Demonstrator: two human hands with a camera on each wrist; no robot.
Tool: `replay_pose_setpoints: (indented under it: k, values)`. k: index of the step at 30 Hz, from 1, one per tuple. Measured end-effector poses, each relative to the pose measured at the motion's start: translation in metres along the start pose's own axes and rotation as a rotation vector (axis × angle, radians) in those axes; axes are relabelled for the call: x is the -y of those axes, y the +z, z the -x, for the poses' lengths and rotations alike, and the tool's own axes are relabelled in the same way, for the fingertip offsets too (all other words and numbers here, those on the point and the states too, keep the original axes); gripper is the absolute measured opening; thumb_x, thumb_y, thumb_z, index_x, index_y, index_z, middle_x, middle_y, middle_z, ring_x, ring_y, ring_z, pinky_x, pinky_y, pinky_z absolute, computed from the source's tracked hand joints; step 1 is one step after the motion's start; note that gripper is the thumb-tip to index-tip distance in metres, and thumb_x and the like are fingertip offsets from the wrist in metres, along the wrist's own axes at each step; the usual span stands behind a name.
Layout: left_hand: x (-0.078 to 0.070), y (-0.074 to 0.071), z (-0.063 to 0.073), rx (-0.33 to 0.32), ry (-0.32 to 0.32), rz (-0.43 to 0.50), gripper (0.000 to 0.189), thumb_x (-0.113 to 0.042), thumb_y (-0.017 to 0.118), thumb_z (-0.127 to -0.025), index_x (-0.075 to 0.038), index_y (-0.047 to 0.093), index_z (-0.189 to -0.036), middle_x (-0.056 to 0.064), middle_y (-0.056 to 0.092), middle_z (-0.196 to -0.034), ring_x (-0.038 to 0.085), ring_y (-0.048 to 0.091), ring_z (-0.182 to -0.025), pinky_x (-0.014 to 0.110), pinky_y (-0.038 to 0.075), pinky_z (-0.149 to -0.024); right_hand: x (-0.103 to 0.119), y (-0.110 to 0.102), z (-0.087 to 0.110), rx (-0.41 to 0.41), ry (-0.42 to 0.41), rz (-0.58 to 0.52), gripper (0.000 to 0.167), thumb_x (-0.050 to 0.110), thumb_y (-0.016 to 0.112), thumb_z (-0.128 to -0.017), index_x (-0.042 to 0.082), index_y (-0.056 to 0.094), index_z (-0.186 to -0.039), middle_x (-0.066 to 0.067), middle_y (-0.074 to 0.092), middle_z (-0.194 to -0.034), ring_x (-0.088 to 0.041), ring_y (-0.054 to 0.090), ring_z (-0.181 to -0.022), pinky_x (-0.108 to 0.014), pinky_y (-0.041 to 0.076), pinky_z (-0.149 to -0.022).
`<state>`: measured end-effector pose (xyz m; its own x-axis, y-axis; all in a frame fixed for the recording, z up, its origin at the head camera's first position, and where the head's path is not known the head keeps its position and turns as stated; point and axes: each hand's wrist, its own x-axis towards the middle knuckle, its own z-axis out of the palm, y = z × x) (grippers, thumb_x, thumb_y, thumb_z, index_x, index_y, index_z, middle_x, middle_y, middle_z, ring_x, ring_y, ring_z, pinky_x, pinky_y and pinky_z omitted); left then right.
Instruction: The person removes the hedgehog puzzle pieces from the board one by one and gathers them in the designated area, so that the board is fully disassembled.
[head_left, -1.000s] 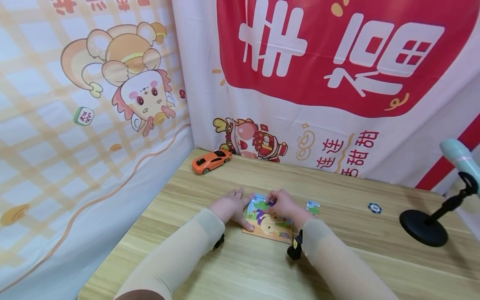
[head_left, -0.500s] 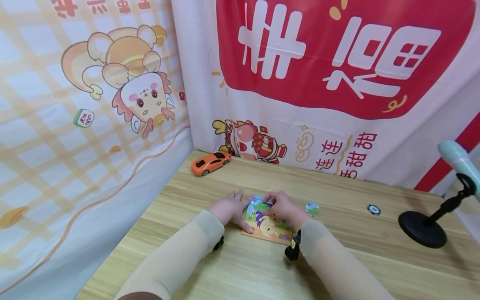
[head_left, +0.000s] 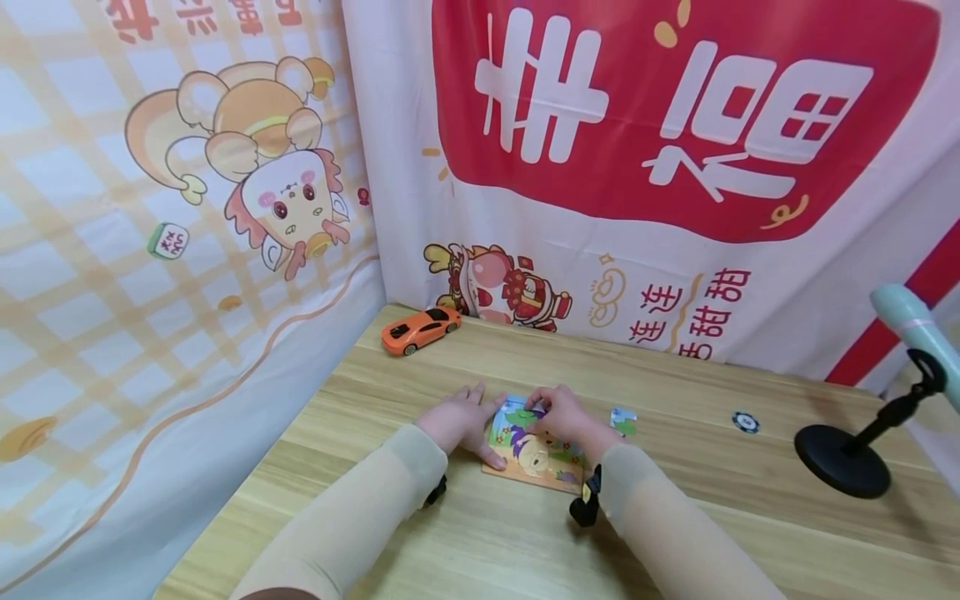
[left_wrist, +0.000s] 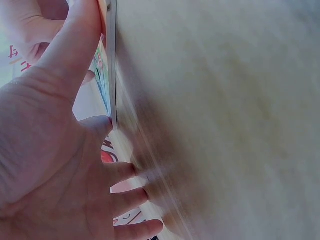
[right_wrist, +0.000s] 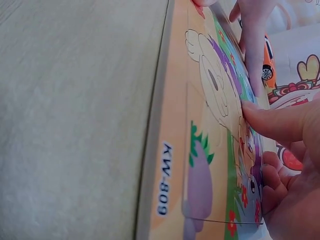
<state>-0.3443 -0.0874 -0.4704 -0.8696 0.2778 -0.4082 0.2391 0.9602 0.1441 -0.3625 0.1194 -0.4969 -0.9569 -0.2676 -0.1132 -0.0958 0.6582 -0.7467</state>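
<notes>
A jigsaw puzzle board [head_left: 543, 475] with a cartoon picture lies on the wooden table; its front edge carries the print KW-809 in the right wrist view. My left hand [head_left: 459, 421] is spread at the board's left side, thumb along its edge and fingertips on the table. Over the upper middle of the board, my right hand [head_left: 564, 414] pinches a puzzle piece [head_left: 538, 408] with purple on it, mostly hidden by the fingers. In the right wrist view the right thumb [right_wrist: 272, 122] is down at the picture, the other fingers curled. A loose puzzle piece [head_left: 623, 420] lies right of the board.
An orange toy car [head_left: 422, 331] stands at the table's back left corner. Toward the right lie a round poker chip [head_left: 746, 422] and a black stand [head_left: 843, 458] holding a pale green microphone [head_left: 911, 312]. Printed cloth hangs behind and to the left.
The right hand's fingers have shifted slightly over the board with the piece. The left hand stays at the board's edge. The head view has tilted a little.
</notes>
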Motion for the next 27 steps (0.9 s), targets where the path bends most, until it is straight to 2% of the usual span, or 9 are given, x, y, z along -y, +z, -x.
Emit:
replay_pose_setpoints:
  k: [2,8,13,15,20,22,27]
  values:
    - [0.0,-0.001,0.001,0.002,-0.005,0.006,0.133,-0.085,0.07,-0.047,-0.037,0.015,-0.159,0.01,0.007,-0.165,0.035,0.009,-0.148,0.056,0.018,-0.115,0.001,0.0,0.0,0.0,0.003,0.001,0.023,0.009,0.085,-0.079,0.015,0.068,-0.093,-0.011,0.044,-0.102,-0.029,0.042,-0.093,-0.041,0.039,-0.08]
    - [0.002,0.004,-0.006,0.006,-0.015,0.006,0.135,-0.086,0.068,-0.044,-0.039,0.012,-0.158,0.009,0.004,-0.165,0.035,0.005,-0.149,0.057,0.018,-0.115,0.002,0.0,0.001,0.004,0.034,0.011,0.025,0.01,0.083,-0.08,0.019,0.07,-0.1,-0.01,0.045,-0.107,-0.029,0.044,-0.097,-0.043,0.041,-0.083]
    - [-0.001,0.0,0.001,0.001,-0.01,0.019,0.132,-0.084,0.07,-0.047,-0.038,0.016,-0.159,0.01,0.007,-0.165,0.035,0.007,-0.149,0.056,0.018,-0.115,0.002,0.001,0.0,-0.001,0.04,0.014,0.025,0.01,0.084,-0.08,0.018,0.07,-0.099,-0.011,0.047,-0.106,-0.029,0.044,-0.096,-0.042,0.041,-0.082]
    - [0.001,0.004,-0.004,-0.011,0.004,0.022,0.13,-0.082,0.072,-0.05,-0.037,0.015,-0.159,0.013,0.007,-0.165,0.038,0.007,-0.148,0.059,0.017,-0.114,0.002,0.001,-0.001,-0.003,0.034,0.018,0.025,0.008,0.083,-0.08,0.017,0.07,-0.099,-0.01,0.047,-0.104,-0.029,0.044,-0.095,-0.042,0.04,-0.081]
    - [0.0,0.001,0.0,-0.018,0.018,0.01,0.127,-0.08,0.072,-0.055,-0.036,0.015,-0.159,0.014,0.006,-0.164,0.039,0.008,-0.148,0.058,0.018,-0.114,0.001,0.0,0.0,-0.017,0.032,0.0,0.025,0.007,0.084,-0.079,0.017,0.07,-0.097,-0.01,0.047,-0.107,-0.03,0.044,-0.099,-0.045,0.041,-0.087]
    - [-0.003,-0.004,0.009,-0.011,0.014,-0.001,0.127,-0.081,0.071,-0.055,-0.035,0.015,-0.159,0.011,0.006,-0.165,0.036,0.008,-0.148,0.055,0.019,-0.115,0.002,0.0,0.001,-0.021,0.032,-0.013,0.025,0.007,0.084,-0.078,0.017,0.071,-0.097,-0.011,0.048,-0.11,-0.03,0.044,-0.102,-0.047,0.041,-0.09]
    - [-0.002,-0.003,0.008,-0.004,0.011,-0.009,0.127,-0.082,0.07,-0.055,-0.035,0.014,-0.159,0.011,0.006,-0.165,0.035,0.007,-0.149,0.055,0.019,-0.115,0.001,0.001,0.0,-0.02,0.028,-0.016,0.025,0.007,0.084,-0.078,0.019,0.071,-0.095,-0.01,0.048,-0.112,-0.03,0.046,-0.103,-0.049,0.042,-0.092]
